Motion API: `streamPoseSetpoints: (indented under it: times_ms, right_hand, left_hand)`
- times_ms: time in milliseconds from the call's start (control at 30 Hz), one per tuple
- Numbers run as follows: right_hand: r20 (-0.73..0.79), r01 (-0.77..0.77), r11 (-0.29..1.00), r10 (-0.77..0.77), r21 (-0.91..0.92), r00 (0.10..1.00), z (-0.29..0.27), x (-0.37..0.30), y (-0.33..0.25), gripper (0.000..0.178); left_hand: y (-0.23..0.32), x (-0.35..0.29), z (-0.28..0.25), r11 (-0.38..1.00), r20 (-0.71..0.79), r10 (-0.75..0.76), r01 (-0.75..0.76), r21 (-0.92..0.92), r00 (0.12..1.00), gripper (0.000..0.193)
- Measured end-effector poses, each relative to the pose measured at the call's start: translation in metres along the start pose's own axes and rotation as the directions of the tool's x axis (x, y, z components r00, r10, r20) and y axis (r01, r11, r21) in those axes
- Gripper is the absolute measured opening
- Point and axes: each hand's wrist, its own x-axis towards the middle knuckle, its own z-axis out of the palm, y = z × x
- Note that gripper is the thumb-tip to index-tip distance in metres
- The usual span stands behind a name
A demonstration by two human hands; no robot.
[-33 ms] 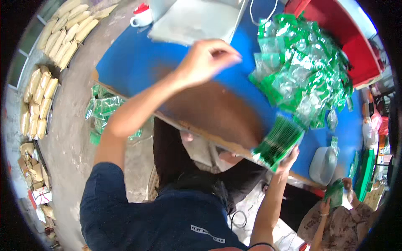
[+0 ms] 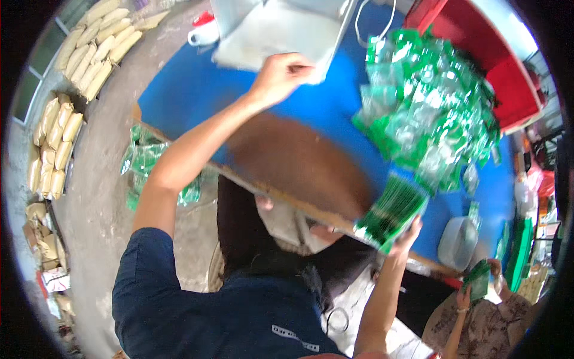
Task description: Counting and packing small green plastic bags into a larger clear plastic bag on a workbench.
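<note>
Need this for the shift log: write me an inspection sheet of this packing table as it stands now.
Surface: blue table top, with a worn brown patch near its front edge.
Job's things: stack of green sachets at the table's front edge; loose heap of green sachets behind it.
Clutter: grey folded sheet, white cup, pale bowl, red tray.
Hands: left hand closed, at the grey sheet's edge; right hand under the stack, fingers holding it.
Cables: white cord looping at the far side.
Surroundings: tan filled bags on the floor, green packets below the table, another person's hand holding green sachets.
</note>
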Motion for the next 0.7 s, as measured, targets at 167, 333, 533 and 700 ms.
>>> streamPoseSetpoints:
  times_ms: [167, 333, 533, 700]
  right_hand:
    - [-0.113, -0.008, 0.993, -0.005, -0.12, 0.994, 0.0, -0.017, 0.01, 0.071]
    - [-0.063, 0.0, 1.0, -0.001, -0.022, 0.998, 0.004, -0.018, 0.003, 0.068]
    - [-0.02, -0.012, 1.0, 0.012, 0.014, 1.0, 0.002, -0.007, 0.003, 0.066]
    - [-0.02, -0.052, 0.997, 0.053, 0.056, 0.998, -0.004, -0.006, 0.004, 0.066]
  left_hand:
    - [-0.17, 0.043, -0.077, 0.845, -0.036, -0.219, 0.207, 0.494, 0.975, 0.041]
    - [-0.19, 0.059, -0.068, 0.85, -0.024, -0.3, 0.278, 0.448, 0.954, 0.025]
    - [-0.196, 0.074, -0.081, 0.848, 0.001, -0.377, 0.345, 0.403, 0.926, 0.026]
    - [-0.181, 0.073, -0.074, 0.864, 0.054, -0.44, 0.407, 0.296, 0.896, 0.026]
